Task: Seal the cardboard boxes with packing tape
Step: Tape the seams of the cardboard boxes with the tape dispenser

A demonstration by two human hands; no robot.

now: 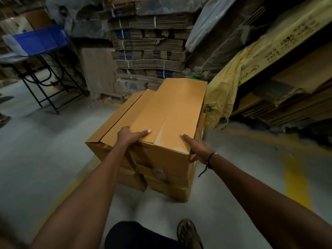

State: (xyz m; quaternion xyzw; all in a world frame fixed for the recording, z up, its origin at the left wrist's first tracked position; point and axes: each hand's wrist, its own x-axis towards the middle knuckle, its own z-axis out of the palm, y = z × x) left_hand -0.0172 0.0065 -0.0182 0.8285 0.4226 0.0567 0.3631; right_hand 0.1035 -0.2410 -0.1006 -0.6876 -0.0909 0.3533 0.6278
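The long tan cardboard box [172, 115] sits on top of a stack of similar boxes [161, 178] on the grey floor [45, 150]. The left hand [132, 134] clasps its near left corner, thumb flat on the lid; the right hand [195, 147] wraps the near right edge — a two-handed grip. Stiff walls, smooth faces, probably weighty — best held at the corners. No tape is visible.

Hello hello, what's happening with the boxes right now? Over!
Left hand and right hand grip top box. Flaps closed, no tape seen. Nothing in the way.
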